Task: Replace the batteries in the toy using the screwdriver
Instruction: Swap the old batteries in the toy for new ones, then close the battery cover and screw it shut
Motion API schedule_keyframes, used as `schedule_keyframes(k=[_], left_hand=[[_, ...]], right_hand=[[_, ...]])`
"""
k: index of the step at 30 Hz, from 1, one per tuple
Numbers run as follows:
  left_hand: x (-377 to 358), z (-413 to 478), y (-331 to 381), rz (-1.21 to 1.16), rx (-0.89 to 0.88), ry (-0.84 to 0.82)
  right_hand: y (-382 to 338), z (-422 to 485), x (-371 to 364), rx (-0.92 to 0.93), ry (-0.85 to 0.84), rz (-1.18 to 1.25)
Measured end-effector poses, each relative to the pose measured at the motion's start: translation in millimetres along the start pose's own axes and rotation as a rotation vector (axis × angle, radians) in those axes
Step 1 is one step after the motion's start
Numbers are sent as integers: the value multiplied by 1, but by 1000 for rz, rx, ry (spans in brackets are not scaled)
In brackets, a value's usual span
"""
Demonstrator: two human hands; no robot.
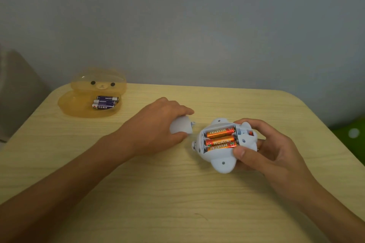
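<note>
Near edge, 6 o'clock: bare wood of the table (177,199) between the two forearms, open to a pass.
Centre gap: narrow strip between left hand (156,122), curled over the white cover (181,127), and toy (223,162); close, not touching.
10 o'clock: amber bear case (79,107) in the way; lid (98,79) upright at its back; purple batteries (105,102) open to reach from above and from the front.
12 to 2 o'clock: bare tabletop behind the hands, up to the wall (197,25).
3 o'clock: right hand (272,154) wrapped round the toy, blocking its right side; orange batteries (221,139) exposed from above.
</note>
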State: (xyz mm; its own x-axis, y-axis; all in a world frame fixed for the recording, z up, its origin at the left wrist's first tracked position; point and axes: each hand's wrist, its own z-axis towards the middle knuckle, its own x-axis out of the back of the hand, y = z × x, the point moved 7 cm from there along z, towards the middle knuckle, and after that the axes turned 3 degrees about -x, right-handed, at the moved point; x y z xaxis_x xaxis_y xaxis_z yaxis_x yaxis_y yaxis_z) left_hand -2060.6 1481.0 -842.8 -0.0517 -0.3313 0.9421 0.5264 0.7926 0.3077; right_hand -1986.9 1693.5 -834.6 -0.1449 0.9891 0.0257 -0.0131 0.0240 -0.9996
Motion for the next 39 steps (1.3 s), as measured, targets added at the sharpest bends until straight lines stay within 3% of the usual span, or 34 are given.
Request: schedule_keyframes(k=[6, 8, 12, 14, 23, 29, 32, 36, 39], left_hand=[[20, -13, -9, 274, 239, 42], [27, -16, -9, 177, 133, 40], [25, -39, 1, -172, -119, -342], [23, -49, 1, -242, -183, -396], [20, -55, -19, -214, -212, -287], [26, -68, -26, -119, -161, -319], [42, -70, -26, -158, -169, -205], [91, -71, -28, -403, -179, 192], [102, -71, -3, -408, -287, 316]], right_hand=[[2, 1, -3, -3, -28, 34], [2, 2, -5, 1, -37, 26], [1, 3, -8, 4, -47, 17], [2, 3, -7, 2, -47, 24], [-1, 4, -14, 5, -57, 35], [-2, 6, -17, 13, -44, 40], [-3, 9, -21, 20, -48, 55], [-4, 9, -29, 33, -71, 60], [-4, 11, -37, 37, -98, 69]])
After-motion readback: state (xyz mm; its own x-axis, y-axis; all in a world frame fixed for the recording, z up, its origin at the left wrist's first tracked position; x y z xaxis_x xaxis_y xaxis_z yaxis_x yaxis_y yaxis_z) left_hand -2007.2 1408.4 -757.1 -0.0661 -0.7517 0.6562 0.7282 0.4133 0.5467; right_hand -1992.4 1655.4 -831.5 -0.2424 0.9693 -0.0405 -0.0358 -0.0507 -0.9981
